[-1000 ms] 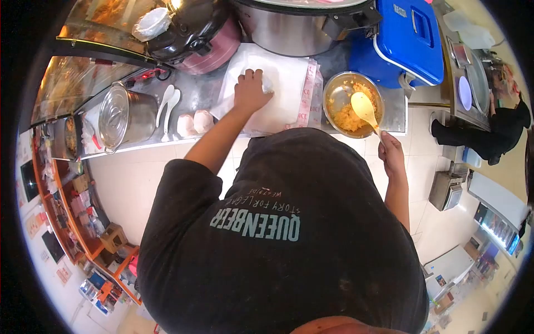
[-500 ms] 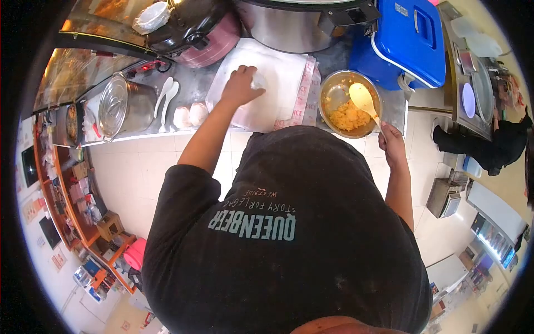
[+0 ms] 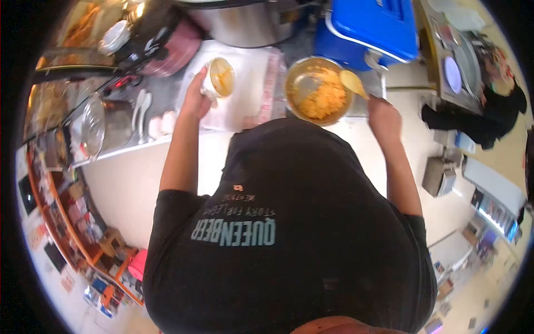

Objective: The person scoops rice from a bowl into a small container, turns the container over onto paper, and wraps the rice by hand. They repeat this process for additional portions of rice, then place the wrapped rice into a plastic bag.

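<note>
My left hand (image 3: 196, 96) grips a small white bowl (image 3: 224, 78) tilted so that its inside faces me; yellow-orange smears show in it. Beneath it, white paper sheets (image 3: 245, 106) with red print along one edge lie on the counter. My right hand (image 3: 384, 116) is closed around the handle of a pale yellow spoon (image 3: 352, 82). The spoon's head is over the right side of a round metal bowl (image 3: 288, 94). Orange-yellow rice (image 3: 325, 100) lies in this bowl, with part of the bottom bare.
A blue cooler box (image 3: 367, 33) and a large steel pot (image 3: 239, 28) stand behind. Left are a pink-and-black cooker (image 3: 175, 47), white spoons (image 3: 142, 111), and a lidded steel pot (image 3: 114, 119). Another person (image 3: 498, 114) is at the far right.
My left hand was over the paper and now holds the small bowl up, tilted. The spoon has shifted to the metal bowl's right rim. The whole view has shifted.
</note>
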{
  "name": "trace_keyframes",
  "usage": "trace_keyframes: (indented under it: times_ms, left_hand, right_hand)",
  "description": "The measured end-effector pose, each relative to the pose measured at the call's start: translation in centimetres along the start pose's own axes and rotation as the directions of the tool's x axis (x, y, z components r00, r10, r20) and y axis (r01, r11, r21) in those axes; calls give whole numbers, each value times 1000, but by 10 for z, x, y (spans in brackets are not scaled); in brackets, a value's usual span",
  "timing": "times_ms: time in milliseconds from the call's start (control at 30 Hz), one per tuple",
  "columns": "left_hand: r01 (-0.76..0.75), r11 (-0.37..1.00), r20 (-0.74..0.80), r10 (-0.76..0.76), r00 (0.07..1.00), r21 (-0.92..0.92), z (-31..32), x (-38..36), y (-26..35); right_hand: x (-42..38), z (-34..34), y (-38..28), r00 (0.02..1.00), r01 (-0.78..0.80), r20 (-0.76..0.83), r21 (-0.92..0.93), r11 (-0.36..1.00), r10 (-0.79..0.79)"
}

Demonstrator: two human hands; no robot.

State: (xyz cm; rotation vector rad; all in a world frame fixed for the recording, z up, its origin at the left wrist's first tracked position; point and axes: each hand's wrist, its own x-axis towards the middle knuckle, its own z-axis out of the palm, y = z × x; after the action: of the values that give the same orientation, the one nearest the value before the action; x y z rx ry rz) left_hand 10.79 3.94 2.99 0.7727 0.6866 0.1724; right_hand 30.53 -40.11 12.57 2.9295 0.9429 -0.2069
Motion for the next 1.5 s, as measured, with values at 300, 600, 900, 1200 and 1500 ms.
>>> trace_keyframes:
  times_ms: [300,600,900,1200,1500]
  left_hand:
    - [122,940,72,-104,992,-317,96,-15,-116]
    - [79,940,64,-61,996,-331,101,-23,-124]
    - [73,950,6,-75,997,-304,104,-30,-131]
    - [16,931,-29,-29,999,-364,116,-40,-141]
    - [20,927,-22,-30,999,-375,126,-37,-144]
  right_hand:
    - [11,22,-17,959,83,261,111,990,-110]
    - [3,47,-21,854,457,136,268,848,-503]
    - [23,39,-9,977,187,126,-99,977,-174]
    - [-5,46,-57,852,330,344,233,915,-395]
    - [28,27,-90,831,210,352,520,828,-431]
